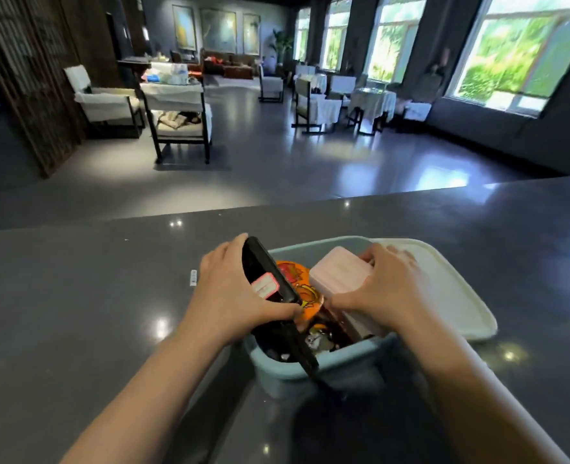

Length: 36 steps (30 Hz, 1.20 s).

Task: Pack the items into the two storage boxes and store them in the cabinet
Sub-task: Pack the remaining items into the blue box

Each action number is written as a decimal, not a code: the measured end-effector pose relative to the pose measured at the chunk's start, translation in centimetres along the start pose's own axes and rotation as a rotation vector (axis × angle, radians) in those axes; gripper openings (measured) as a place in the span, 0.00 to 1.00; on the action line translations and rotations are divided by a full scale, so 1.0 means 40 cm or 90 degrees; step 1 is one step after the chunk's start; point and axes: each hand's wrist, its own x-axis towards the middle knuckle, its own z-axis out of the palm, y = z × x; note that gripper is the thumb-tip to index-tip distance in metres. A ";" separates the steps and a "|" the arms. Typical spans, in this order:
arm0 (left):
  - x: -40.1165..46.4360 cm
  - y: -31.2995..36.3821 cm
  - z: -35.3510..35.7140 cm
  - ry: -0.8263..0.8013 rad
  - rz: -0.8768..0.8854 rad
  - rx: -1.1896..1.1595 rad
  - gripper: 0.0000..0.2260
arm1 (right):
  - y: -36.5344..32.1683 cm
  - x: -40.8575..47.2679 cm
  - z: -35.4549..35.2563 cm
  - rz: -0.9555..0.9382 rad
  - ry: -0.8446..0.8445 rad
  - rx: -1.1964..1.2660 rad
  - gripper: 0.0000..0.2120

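A light blue storage box stands on the grey counter in front of me. My left hand grips a flat black item with a pink-framed label, tilted at the box's left side. My right hand holds a pale pink box inside the storage box on the right. Between them lies an orange packet with a colourful print. Dark items fill the bottom of the box. A white lid lies flat under or beside the box to the right.
A small white object lies on the counter left of my left hand. The counter's far edge runs across the view. Beyond it are a shiny floor, chairs, covered tables and large windows.
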 end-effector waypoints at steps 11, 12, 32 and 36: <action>0.072 0.112 0.171 -0.013 0.000 0.030 0.57 | 0.195 0.115 0.042 0.113 -0.048 -0.047 0.38; 0.076 0.112 0.175 -0.012 -0.001 0.029 0.57 | 0.180 0.138 0.057 0.108 -0.051 -0.064 0.38; 0.196 0.220 0.321 -0.209 0.031 0.093 0.58 | 0.241 0.187 0.035 0.039 0.004 0.076 0.06; 0.220 0.234 0.383 -0.208 0.054 0.074 0.44 | 0.273 0.179 0.048 0.069 0.014 0.174 0.06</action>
